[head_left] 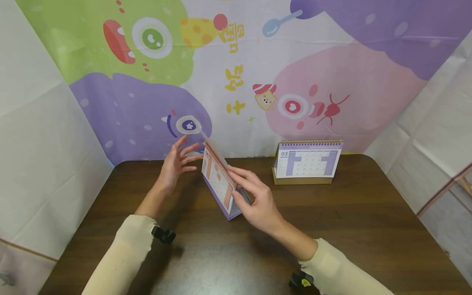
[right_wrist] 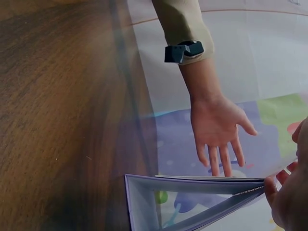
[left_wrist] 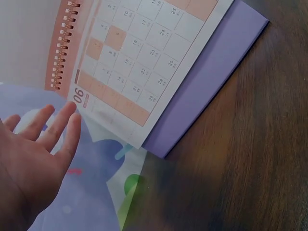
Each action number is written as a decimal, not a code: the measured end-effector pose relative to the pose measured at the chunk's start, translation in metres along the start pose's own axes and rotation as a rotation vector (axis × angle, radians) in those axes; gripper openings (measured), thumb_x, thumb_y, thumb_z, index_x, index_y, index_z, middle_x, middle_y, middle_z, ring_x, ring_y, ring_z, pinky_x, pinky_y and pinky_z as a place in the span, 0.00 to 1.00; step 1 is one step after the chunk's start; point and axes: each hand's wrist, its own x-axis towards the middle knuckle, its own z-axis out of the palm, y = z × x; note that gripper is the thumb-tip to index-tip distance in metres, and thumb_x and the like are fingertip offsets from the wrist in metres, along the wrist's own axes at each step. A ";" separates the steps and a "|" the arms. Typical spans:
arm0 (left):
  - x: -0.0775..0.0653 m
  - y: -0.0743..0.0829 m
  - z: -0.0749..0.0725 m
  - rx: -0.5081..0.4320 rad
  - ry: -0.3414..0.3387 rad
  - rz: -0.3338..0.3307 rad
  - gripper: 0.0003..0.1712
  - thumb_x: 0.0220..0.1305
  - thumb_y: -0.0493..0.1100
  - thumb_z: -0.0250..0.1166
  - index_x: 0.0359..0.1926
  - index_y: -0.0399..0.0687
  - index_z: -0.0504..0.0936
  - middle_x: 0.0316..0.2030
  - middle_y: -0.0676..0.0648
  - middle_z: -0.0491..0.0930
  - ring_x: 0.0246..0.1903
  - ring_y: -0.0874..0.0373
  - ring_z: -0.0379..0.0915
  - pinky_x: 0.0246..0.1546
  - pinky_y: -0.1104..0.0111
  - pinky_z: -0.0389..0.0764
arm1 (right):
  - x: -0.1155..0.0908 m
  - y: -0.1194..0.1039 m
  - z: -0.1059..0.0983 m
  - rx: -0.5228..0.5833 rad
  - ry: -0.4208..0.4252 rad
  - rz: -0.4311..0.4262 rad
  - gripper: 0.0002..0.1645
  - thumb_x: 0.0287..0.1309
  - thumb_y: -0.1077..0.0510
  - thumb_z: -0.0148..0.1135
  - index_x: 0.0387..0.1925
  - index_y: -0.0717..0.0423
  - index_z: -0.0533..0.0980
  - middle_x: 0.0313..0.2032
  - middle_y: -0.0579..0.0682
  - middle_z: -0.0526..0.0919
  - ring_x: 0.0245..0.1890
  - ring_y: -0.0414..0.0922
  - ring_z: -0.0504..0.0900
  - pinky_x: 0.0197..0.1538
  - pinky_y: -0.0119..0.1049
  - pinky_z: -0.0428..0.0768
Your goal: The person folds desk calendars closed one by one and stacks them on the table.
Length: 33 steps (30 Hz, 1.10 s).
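A desk calendar (head_left: pixel 215 182) with a purple base and orange-marked pages stands at an angle near the middle of the table, showing month 06. The right hand (head_left: pixel 259 203) grips its near end, fingertips along the top spine and thumb at the side edge. Beyond the other end, the left hand (head_left: pixel 173 166) is raised with fingers spread, holding nothing. In the left wrist view, its fingertips appear beside the page (left_wrist: pixel 130 62) and below the spiral binding (left_wrist: pixel 62 43). A blurred page stands up from the spine. From the right wrist view, the calendar's hollow triangular base (right_wrist: pixel 139 197) shows end-on.
A second desk calendar (head_left: pixel 309 164), with purple-marked pages showing 03 and a brown base, stands at the back right of the dark wood table (head_left: pixel 354 229). Behind the table hangs a cartoon-printed cloth (head_left: pixel 236 135). White sheets (head_left: pixel 40 135) hang at both sides.
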 end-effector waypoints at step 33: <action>-0.001 0.003 -0.011 -0.086 0.306 0.227 0.39 0.88 0.73 0.37 0.57 0.62 0.91 0.49 0.62 0.96 0.39 0.70 0.90 0.33 0.76 0.81 | -0.011 0.004 0.006 -0.220 -0.159 -0.093 0.17 0.68 0.68 0.71 0.56 0.59 0.92 0.67 0.56 0.88 0.70 0.57 0.79 0.67 0.53 0.84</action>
